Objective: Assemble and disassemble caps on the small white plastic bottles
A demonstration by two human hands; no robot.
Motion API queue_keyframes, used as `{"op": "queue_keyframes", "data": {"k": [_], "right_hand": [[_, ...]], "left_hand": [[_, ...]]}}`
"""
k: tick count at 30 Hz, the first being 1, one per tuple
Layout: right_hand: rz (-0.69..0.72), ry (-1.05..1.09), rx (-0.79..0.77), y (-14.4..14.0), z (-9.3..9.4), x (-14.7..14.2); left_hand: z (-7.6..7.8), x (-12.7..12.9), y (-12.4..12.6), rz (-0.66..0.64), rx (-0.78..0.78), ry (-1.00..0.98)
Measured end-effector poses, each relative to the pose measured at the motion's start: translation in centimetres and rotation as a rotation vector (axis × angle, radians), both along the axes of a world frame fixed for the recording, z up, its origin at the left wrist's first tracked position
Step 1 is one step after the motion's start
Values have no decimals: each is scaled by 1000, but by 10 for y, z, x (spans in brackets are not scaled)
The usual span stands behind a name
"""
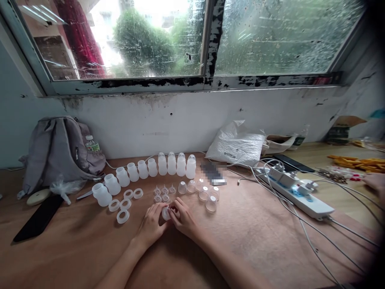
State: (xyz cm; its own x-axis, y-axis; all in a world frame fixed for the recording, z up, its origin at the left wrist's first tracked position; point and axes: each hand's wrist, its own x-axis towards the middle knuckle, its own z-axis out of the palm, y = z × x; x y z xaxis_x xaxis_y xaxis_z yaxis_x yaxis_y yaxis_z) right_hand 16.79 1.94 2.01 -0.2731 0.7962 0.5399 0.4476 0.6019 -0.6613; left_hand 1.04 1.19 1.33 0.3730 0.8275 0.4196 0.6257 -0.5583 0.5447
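My left hand [154,221] and my right hand [182,216] meet at the front middle of the table. Between their fingers is a small translucent white bottle collar [165,213]; fingers partly cover it, and whether a teat sits in it I cannot tell. Just beyond lie several clear bottle teats [164,190] in two rows. To their right stand several clear dome caps [203,195]. Loose collar rings [122,216] lie to the left of my left hand. Behind them curves a row of open frosted baby bottles [112,184], continued by several capped bottles [181,164].
A grey backpack [57,148] and a black flat object [38,218] are at left. On the right, a white power strip [309,202] trails cables over the table. A silver plastic bag [236,144] rests against the wall. A person's hand [375,184] shows at the right edge.
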Motion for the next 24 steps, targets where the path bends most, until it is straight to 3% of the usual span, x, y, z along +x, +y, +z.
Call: {"op": "queue_keyframes", "data": {"k": [3,6,10,13,17,21,24], "right_hand": [[-16,218,-183,-2,6,-3],[73,458,-473,-1,8,-4],[152,634,-692,2,10,-3],[168,586,-663,1,11,-3],[200,339,-455,-2,7,-6],[103,164,-280,-4,1,-9],[68,162,-264,-3,-1,-8]], "left_hand": [[5,-1,-4,-52,9,-124],[10,-1,-8,-107,1,-173],[9,0,-9,-64,-73,-235],[7,1,-8,37,-161,-300],[8,1,-8,121,-197,-299],[9,1,-10,121,-166,-222],[10,2,-12,72,-144,-199]]}}
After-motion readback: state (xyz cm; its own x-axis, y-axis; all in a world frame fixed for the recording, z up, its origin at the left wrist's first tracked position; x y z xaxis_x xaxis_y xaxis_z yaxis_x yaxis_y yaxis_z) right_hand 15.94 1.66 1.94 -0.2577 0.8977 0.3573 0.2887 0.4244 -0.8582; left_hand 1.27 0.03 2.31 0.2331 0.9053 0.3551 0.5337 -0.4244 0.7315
